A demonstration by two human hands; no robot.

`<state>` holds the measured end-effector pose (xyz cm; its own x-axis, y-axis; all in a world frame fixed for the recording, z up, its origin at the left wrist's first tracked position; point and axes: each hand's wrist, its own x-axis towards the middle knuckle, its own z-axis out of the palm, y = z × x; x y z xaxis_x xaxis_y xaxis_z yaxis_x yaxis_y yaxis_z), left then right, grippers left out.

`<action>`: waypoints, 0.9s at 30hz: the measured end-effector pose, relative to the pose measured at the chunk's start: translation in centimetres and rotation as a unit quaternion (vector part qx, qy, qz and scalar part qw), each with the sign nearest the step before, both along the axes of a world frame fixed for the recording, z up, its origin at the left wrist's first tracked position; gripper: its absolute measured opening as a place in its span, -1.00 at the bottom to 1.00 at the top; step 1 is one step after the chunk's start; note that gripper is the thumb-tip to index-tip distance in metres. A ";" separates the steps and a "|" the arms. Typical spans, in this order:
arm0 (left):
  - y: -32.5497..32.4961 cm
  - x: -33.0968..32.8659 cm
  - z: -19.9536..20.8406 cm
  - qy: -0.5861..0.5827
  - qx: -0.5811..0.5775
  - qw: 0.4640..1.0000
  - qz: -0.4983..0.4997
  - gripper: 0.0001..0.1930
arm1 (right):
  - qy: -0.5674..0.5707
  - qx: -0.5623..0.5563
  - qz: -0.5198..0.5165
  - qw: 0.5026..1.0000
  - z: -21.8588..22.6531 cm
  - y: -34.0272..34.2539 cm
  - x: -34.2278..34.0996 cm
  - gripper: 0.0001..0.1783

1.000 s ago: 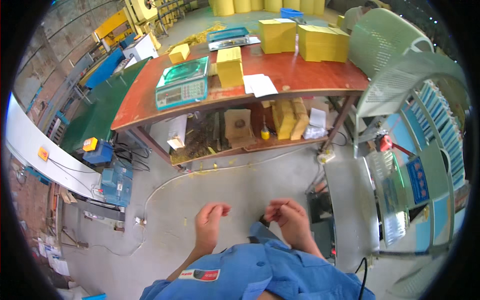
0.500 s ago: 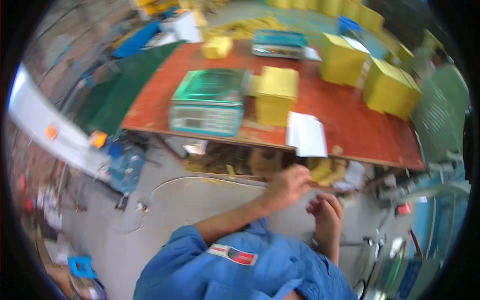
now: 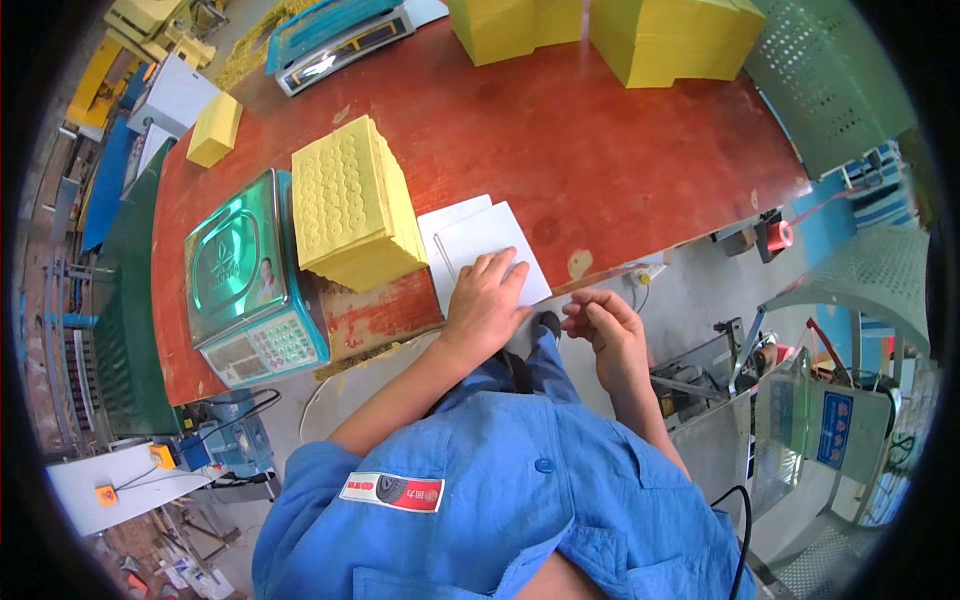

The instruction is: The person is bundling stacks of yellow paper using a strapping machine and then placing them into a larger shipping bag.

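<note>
My left hand (image 3: 487, 300) lies on white sheets of paper (image 3: 485, 232) at the near edge of the red table (image 3: 560, 150). Its fingers are stretched out over the top sheet. Just right of the paper, off the table edge, hangs my right hand (image 3: 608, 335). Thumb and fingers there are curled together, and whatever may be between them is hidden. Left of the paper stands a tall stack of yellow paper (image 3: 345, 195) with a stamped round pattern on top. Beside that stack is a teal digital scale (image 3: 245, 275) with a green, shiny platform.
A second scale (image 3: 345, 45) stands at the far left of the table. Two big yellow stacks (image 3: 665, 40) sit at the back right, and a small yellow block (image 3: 214, 130) at the left. A green perforated chair (image 3: 830, 80) touches the right side.
My view has turned and come nearer to the table. My left hand has moved from in front of the table onto the white paper. My right hand stays off the table edge.
</note>
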<state>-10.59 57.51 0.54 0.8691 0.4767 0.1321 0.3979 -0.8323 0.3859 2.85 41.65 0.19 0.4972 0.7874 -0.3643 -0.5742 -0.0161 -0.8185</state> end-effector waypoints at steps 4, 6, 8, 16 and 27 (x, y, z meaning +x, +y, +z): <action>0.9 -1.0 -0.6 -0.083 -0.062 0.995 0.005 -0.58 | -0.032 -0.011 0.032 0.999 -0.4 3.0 2.2 -0.75; 1.3 -1.5 -0.8 -0.102 -0.078 0.992 0.016 -0.64 | -0.116 -0.027 0.069 0.990 -1.0 4.4 2.9 -0.73; 1.5 -1.6 -0.8 -0.118 -0.090 0.988 0.032 -0.69 | -0.161 -0.057 0.101 0.980 -0.7 5.5 3.2 -0.72; 0.8 -1.6 -0.9 -0.096 -0.101 0.990 0.021 -0.53 | -0.274 -0.120 0.191 0.935 -0.3 4.8 2.7 -0.76; 1.5 -3.1 -1.4 -0.134 -0.122 0.983 -0.032 -0.61 | -0.181 -0.087 0.110 0.973 -1.8 3.4 -0.2 -0.76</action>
